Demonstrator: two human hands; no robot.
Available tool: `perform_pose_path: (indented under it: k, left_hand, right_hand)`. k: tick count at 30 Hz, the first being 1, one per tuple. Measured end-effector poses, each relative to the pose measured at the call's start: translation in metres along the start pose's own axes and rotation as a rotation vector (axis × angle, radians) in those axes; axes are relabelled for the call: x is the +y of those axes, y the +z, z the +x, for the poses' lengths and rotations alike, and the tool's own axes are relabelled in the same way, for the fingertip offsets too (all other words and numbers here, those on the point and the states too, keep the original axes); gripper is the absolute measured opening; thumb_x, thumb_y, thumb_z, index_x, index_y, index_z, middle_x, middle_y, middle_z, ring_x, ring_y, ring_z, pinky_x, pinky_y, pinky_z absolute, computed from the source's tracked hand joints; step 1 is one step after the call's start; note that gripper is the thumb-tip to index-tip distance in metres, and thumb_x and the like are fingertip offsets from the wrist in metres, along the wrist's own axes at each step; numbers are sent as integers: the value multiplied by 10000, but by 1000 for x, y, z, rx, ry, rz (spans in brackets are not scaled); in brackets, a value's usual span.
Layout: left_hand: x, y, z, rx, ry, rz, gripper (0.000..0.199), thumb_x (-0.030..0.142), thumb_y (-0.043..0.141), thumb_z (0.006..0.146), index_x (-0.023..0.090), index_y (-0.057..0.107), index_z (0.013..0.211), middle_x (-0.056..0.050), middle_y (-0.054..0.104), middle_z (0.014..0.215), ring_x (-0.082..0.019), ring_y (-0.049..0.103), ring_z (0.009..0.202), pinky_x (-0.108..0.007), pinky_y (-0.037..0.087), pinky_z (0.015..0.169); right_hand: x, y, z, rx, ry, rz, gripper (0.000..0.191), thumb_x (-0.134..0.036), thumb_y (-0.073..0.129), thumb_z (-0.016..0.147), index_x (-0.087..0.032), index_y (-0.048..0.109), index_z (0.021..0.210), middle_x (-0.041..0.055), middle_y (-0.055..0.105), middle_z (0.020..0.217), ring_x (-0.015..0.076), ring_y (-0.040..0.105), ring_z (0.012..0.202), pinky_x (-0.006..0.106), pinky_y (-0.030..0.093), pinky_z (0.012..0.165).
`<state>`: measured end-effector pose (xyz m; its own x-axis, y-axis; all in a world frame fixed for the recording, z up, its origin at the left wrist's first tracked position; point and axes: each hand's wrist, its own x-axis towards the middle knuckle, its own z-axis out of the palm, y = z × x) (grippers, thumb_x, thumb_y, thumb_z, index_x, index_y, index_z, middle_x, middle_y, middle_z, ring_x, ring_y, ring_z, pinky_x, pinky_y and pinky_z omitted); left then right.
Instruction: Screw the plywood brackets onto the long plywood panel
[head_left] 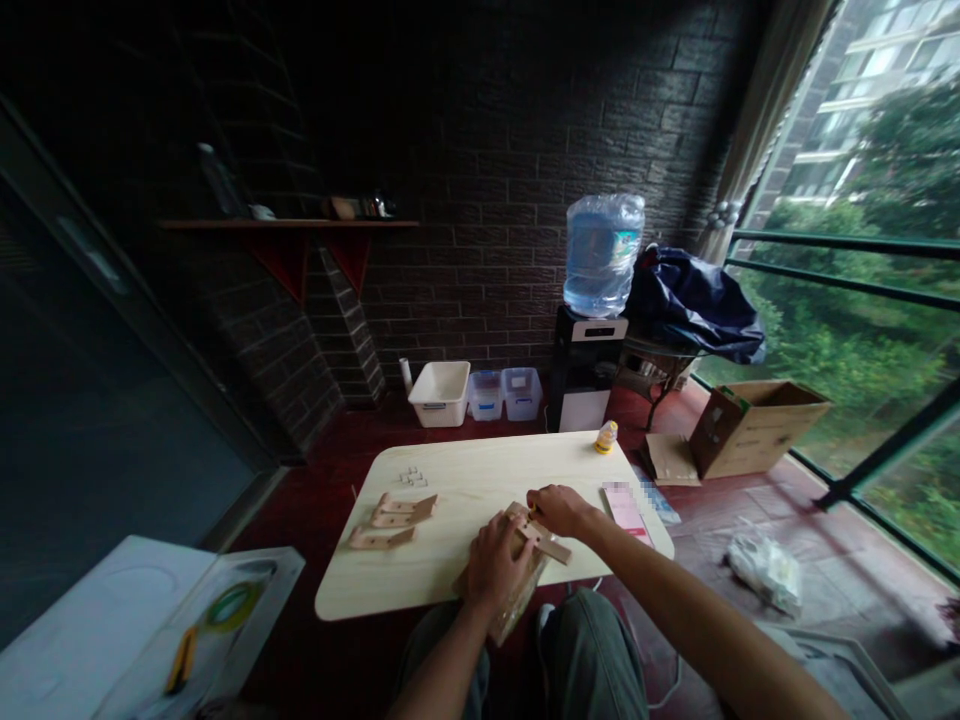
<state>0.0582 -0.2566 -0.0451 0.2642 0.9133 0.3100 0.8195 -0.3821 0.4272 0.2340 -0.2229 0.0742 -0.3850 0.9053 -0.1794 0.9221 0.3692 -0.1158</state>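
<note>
At the near edge of the light wooden table point(465, 470), my left hand point(496, 560) grips a wooden piece with dark holes point(553, 549). Beneath it is a flat brown item in clear plastic wrap point(514, 610), jutting over the table edge. My right hand point(559, 510) is closed at the far end of the wooden piece. A bit of yellow shows by its fingers; what it holds is too small to make out. To the left lie several similar wooden pieces point(405, 511). Several small metal parts point(411, 477) are grouped behind them.
A yellow-based bottle point(606, 438) stands at the table's far right corner, with a pink-and-white sheet point(624, 508) nearer. Beyond are plastic bins point(440, 405), a water dispenser point(589, 375) and a cardboard box point(750, 440). A white case point(255, 590) lies open at left.
</note>
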Motion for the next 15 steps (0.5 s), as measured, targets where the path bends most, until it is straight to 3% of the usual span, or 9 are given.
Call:
perform_pose_path:
  k: [15]
  left_hand:
    - [0, -1, -2, -16, -17, 15, 461, 495, 528, 917, 326, 523, 1346, -62, 511, 1419, -289, 487, 1267, -430, 412, 1020]
  right_hand:
    - [-10, 2, -3, 1, -96, -87, 262, -212, 519, 926, -224, 678, 1135, 110, 735, 1073, 226, 705, 962, 313, 510, 790]
